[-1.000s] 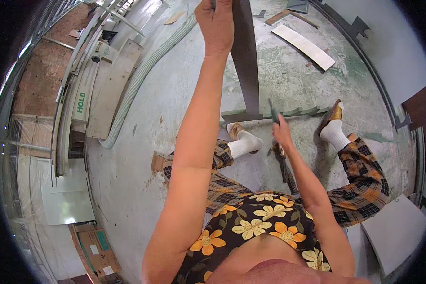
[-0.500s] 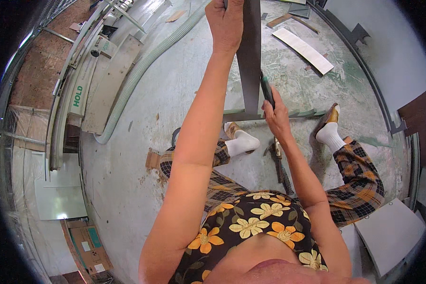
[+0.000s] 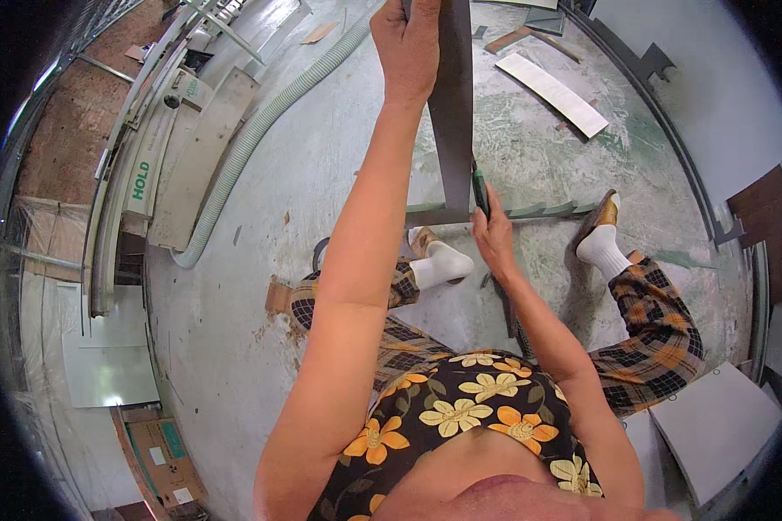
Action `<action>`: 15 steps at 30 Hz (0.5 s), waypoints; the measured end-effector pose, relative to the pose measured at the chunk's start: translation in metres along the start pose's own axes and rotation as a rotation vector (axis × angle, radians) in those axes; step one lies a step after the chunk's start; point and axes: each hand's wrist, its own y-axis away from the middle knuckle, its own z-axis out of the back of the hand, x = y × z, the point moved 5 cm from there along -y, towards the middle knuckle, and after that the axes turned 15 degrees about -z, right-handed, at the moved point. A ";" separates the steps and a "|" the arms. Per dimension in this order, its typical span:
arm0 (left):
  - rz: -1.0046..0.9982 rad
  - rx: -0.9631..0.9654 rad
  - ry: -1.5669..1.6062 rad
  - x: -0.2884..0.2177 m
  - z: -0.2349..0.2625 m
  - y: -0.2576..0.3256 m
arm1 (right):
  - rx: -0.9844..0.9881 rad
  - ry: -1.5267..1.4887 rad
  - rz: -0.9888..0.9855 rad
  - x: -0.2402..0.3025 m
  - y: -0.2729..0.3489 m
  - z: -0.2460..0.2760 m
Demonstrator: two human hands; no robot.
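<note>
My left hand [image 3: 406, 48] is up at the top of the view, its fingers closed on the edge of a long dark grey-brown board [image 3: 454, 104]. The board stands on edge, its lower end by a greenish strip [image 3: 543, 211] near my feet. My right hand [image 3: 495, 233] grips a slim hand tool with a dark green and black handle [image 3: 480, 189]. The tool's thin tip is against the board's right edge, near its lower end; I cannot tell its exact kind. Behind my right forearm lies a hammer [image 3: 506, 314], mostly hidden, on the floor between my legs.
A ribbed hose [image 3: 261, 130] curves along the left beside stacked long boards [image 3: 204, 161]. A pale plank [image 3: 552, 94] lies at the far right. Grey panels [image 3: 717, 425] rest near right, and a cardboard box [image 3: 163, 456] stands near left.
My right hand with the tool has moved slightly down and left along the board's edge. The board and my left hand have shifted a little left. The hammer is now more covered.
</note>
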 end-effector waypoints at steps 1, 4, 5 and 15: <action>-0.025 -0.004 -0.003 -0.001 -0.001 0.000 | 0.010 -0.018 0.008 0.004 0.002 0.000; -0.032 -0.016 0.003 -0.007 -0.018 0.000 | 0.099 0.174 -0.138 -0.094 -0.027 0.005; -0.011 -0.027 -0.018 -0.009 -0.022 0.000 | 0.232 0.281 -0.272 -0.121 -0.031 0.005; -0.086 -0.011 0.002 -0.005 -0.005 -0.001 | -0.025 -0.262 0.099 0.122 0.004 0.053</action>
